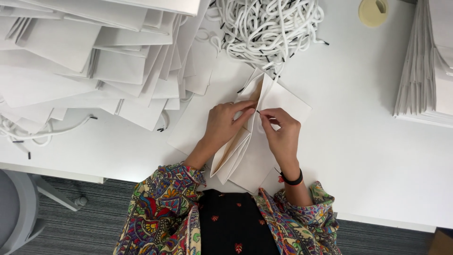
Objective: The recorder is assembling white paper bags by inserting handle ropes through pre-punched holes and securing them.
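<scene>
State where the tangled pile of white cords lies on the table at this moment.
In the head view the pile of white cords lies at the top centre of the white table, beyond the hands, between the spread paper bags and the tape roll.

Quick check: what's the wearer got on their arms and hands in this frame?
Both hands bare, no gloves. Left hand and right hand emerge from loose multicoloured paisley sleeves, pushed up to mid-forearm. Right wrist carries a thin black band with a small red piece. No rings discernible.

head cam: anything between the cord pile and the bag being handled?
Almost nothing. In the head view, the cord pile sits just beyond the white paper bag; only a thin strip of bare white table separates them.
</scene>
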